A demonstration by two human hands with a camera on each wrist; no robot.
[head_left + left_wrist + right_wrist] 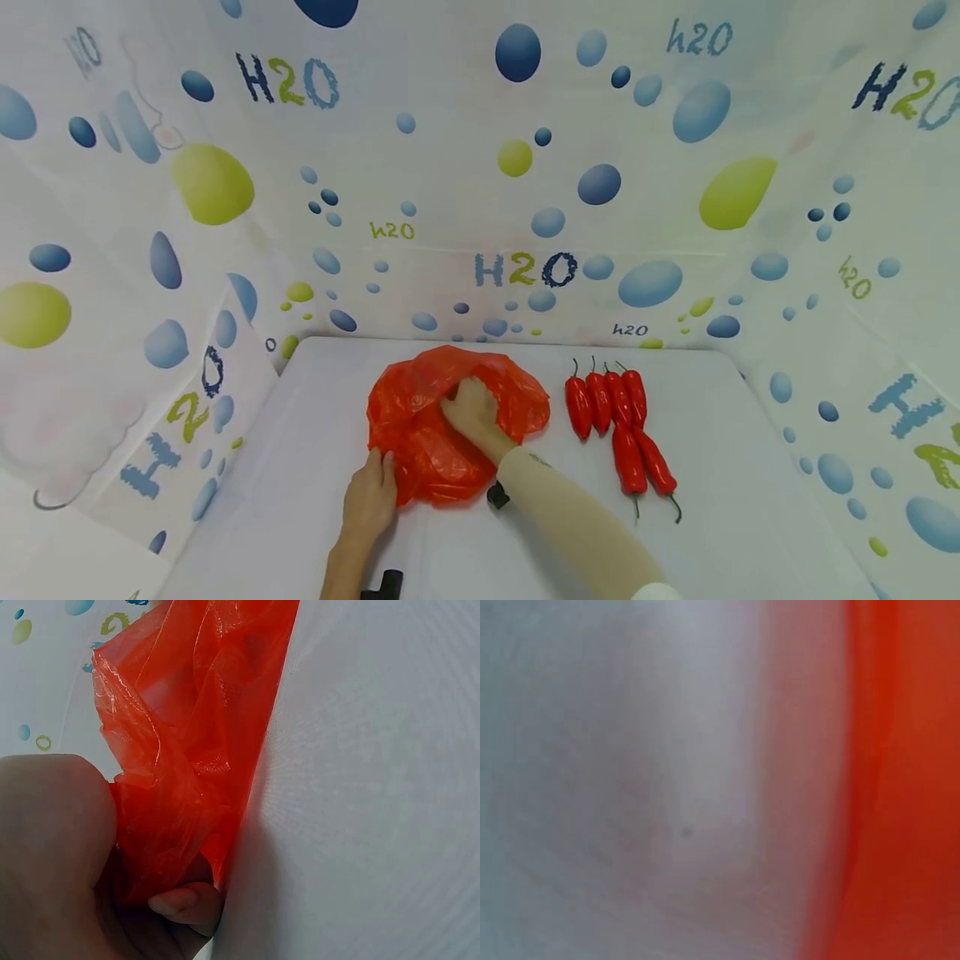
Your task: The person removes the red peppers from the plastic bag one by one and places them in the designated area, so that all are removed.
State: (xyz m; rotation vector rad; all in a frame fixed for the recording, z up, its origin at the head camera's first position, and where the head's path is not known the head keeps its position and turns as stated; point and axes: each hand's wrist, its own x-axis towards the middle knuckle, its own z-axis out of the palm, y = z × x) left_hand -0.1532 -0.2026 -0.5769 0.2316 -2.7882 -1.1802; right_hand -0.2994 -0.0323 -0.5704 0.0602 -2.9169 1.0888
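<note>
A crumpled red plastic bag lies on the white table, its mouth gaping toward the near side. My left hand is at the bag's near left edge. In the left wrist view, the thumb and fingers of that hand curl round a fold of the bag close to the tabletop. My right hand reaches into the bag's mouth, its fingertips hidden there; I cannot tell whether they hold anything. The right wrist view is blurred, with red plastic along its right side.
Several red chili peppers lie to the right of the bag, a row at the back and two nearer ones with stems toward me. A patterned curtain surrounds the white table at the back and sides.
</note>
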